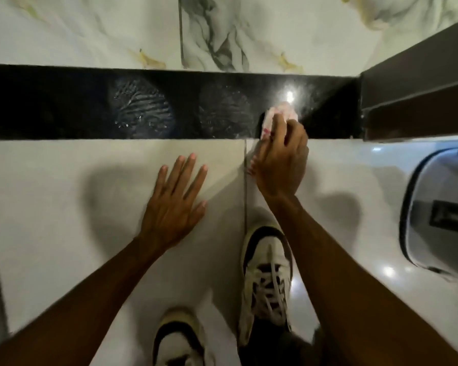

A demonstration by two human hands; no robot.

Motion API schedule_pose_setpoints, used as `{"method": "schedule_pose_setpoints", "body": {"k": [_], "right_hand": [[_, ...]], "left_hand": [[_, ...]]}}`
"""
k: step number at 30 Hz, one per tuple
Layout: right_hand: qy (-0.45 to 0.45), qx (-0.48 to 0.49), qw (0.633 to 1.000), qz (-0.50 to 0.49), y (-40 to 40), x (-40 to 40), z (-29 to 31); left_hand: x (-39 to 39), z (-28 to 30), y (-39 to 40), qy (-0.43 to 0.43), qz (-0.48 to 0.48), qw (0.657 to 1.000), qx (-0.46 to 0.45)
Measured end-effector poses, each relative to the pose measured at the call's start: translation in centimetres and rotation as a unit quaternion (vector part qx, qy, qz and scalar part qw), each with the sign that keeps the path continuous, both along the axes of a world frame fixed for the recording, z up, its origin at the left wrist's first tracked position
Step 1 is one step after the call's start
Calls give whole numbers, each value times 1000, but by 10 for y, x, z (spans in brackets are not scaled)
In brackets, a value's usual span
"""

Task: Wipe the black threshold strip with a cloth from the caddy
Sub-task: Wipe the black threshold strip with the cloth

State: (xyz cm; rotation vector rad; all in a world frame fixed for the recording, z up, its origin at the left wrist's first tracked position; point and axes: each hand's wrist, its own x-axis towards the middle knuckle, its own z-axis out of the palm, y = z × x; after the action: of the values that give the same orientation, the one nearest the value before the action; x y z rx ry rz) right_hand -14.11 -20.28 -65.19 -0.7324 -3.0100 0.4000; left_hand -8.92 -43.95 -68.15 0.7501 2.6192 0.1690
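The black threshold strip (pixel 64 107) runs across the floor from the left edge to a dark door frame on the right. Two dusty shoe prints mark its middle. My right hand (pixel 280 162) presses a bunched white and pink cloth (pixel 278 116) onto the strip's right part, near its front edge, just below a bright light reflection. My left hand (pixel 173 204) lies flat on the white floor tile in front of the strip, fingers spread, holding nothing.
A dark door frame (pixel 418 88) closes off the strip's right end. A grey and white plastic container (pixel 439 215) sits on the floor at the right. My two white sneakers (pixel 267 276) stand on the tile below my hands. Marbled tiles lie beyond the strip.
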Motion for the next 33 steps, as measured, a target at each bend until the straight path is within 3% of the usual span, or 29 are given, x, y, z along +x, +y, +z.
{"method": "schedule_pose_setpoints", "body": {"k": [4,7,12,16,21,23,26,29,32,33], "right_hand": [[75,-41,996,-2,7,-25,-38],[79,19,997,14,6,-59,-51],[62,-3,987,147,21,-26,-53],[30,6,998,50,49,24,-44],[83,-7,995,-59,64,-62,-53],[84,-27,996,-6,48,-71,-54],[72,-40,993,90,17,-19,-46],[65,-28,997,-24,17,24,-38],[76,3,990,-120,25,1,-36],[90,-28,988,-120,21,-15,-37]], "left_hand": [[-10,-36,-1,80,-11,996,41],[-7,-45,-3,104,-8,993,58],[-10,-36,0,120,-6,991,59],[-9,-35,0,114,-5,991,64],[-9,-42,0,123,1,989,84],[-9,-43,-1,112,6,991,80],[-10,-38,-2,101,19,991,85],[-12,-31,1,95,46,990,88],[-14,-30,3,100,47,990,91],[-14,-31,3,104,47,989,91]]}}
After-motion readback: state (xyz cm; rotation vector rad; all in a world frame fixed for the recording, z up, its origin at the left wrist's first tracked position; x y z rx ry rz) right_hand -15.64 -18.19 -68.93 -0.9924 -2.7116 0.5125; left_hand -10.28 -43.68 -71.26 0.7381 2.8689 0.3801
